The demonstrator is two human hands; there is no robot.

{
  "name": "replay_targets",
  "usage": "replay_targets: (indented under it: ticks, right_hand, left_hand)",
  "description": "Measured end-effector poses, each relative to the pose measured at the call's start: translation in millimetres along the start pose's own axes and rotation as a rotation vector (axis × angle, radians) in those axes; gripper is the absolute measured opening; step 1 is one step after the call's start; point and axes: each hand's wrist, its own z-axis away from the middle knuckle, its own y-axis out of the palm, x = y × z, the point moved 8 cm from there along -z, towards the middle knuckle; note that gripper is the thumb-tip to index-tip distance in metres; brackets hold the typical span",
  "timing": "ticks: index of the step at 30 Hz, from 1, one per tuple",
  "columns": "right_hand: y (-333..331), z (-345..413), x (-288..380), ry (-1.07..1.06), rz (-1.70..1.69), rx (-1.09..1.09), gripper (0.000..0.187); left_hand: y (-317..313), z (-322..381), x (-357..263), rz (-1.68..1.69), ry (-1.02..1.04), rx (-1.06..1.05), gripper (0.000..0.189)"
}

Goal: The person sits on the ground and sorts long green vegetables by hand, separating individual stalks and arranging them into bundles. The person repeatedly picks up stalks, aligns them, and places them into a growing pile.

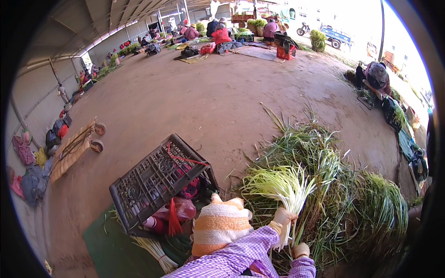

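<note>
My left hand (284, 217), in a pale glove with a yellow cuff, grips a bunch of trimmed leafy vegetable stalks (281, 184). Their pale green leaves fan out away from me and the white ends point down. Just below, my right hand (301, 250) is closed around the lower part of a single thin stalk (294, 234), its fingers partly hidden. Beyond both hands spreads a heap of untrimmed green stalks (320, 163) with roots and dry leaves. An orange-and-white striped towel (222, 226) drapes over something left of my hands, probably my knee.
A tipped black plastic crate (153, 184) with red ties stands on a green sheet (104, 243). A tied bundle of white stalks (158, 253) lies beside it. Farther left is a wooden handcart (74, 149). Another person (377, 78) bends over greens at right; several others sit far back.
</note>
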Motion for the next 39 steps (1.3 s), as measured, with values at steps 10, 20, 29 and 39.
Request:
replay_targets:
  ticks: [10, 20, 29, 39]
  right_hand:
    - [31.5, -7.4, -110.2, 0.191, 0.596, 0.505, 0.036]
    - [-87.3, 30.2, 105.4, -0.46, -1.563, 0.189, 0.022]
    - [-88.0, 52.0, 85.8, -0.356, -1.834, 0.101, 0.015]
    - [-277.5, 63.8, -10.3, -0.791, -1.943, -0.375, 0.014]
  left_hand:
    - [6.1, -1.7, -41.1, 0.031, -0.09, 0.183, 0.008]
    - [-2.8, -3.8, 19.3, -0.059, -0.043, 0.058, 0.026]
    - [1.0, 7.9, 3.8, -0.293, -0.045, -0.005, 0.015]
    - [-29.1, -6.0, 43.3, -0.999, -0.239, -0.076, 0.026]
